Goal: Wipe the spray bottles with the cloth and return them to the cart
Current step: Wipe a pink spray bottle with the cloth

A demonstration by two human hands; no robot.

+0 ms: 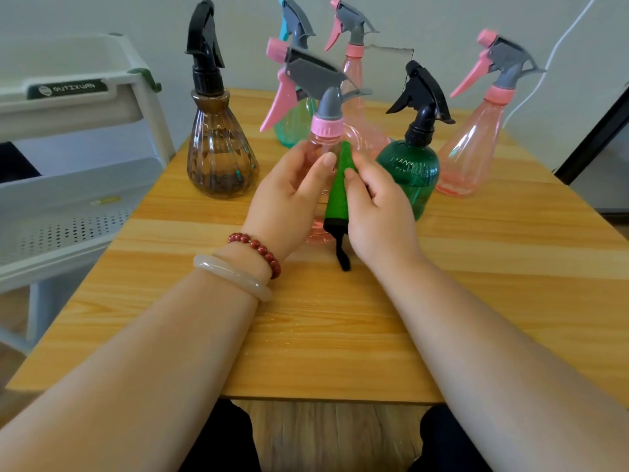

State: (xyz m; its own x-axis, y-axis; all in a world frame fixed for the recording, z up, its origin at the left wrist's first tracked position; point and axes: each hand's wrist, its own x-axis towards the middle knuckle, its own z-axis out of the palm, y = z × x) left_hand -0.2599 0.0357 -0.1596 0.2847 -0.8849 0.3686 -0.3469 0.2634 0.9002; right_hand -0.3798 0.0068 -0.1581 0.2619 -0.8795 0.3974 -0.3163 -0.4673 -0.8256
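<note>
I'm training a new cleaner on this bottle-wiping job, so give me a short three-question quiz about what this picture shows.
1. True or false: the left hand grips a pink bottle.
2. What does the right hand hold against that bottle? A a sponge; B a green cloth; C a brush.
3. Fill in: ___ bottles on the table have black spray heads.
Key: 1 true; 2 B; 3 two.
</note>
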